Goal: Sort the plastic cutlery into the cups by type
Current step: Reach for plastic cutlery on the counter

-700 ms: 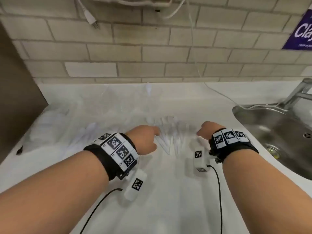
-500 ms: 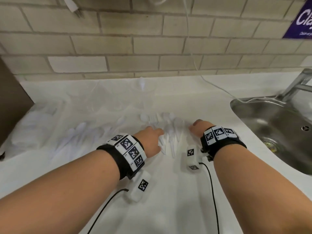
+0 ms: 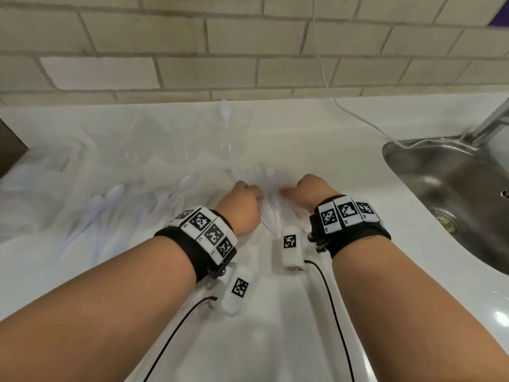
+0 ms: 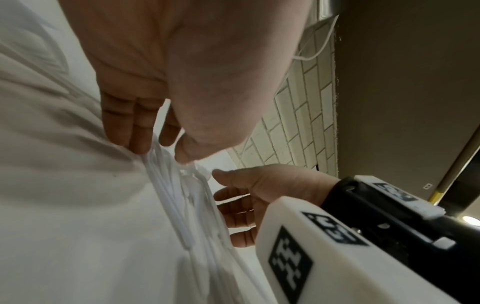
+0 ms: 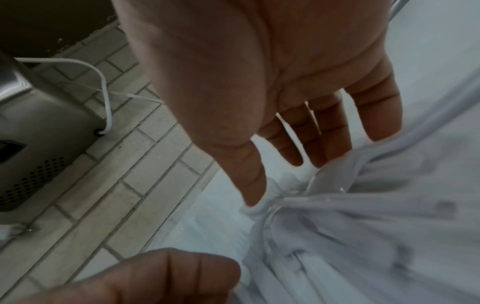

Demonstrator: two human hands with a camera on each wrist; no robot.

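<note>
A loose pile of white plastic cutlery point(image 3: 265, 186) lies mid-counter, its handles bunched between my hands. My left hand point(image 3: 248, 194) is on the pile's left side; in the left wrist view its thumb and fingers point(image 4: 135, 131) pinch a bundle of white handles point(image 4: 168, 185). My right hand point(image 3: 289, 190) sits on the right side with straight, spread fingers point(image 5: 322, 133), their tips and the thumb touching the cutlery point(image 5: 324, 226). Three clear plastic cups point(image 3: 179, 144) stand in a row behind the pile. The rightmost cup point(image 3: 228, 128) holds one white piece.
A second spread of white cutlery point(image 3: 110, 202) lies on the counter at the left. A steel sink point(image 3: 454, 188) with a tap is at the right, and a white cable point(image 3: 358, 117) runs along the brick wall. The white counter point(image 3: 275, 326) extends toward me.
Both hands have drawn closer together on the middle pile, squeezing its handles into a tighter bunch. The head view has tilted down, so the cups sit lower in the picture.
</note>
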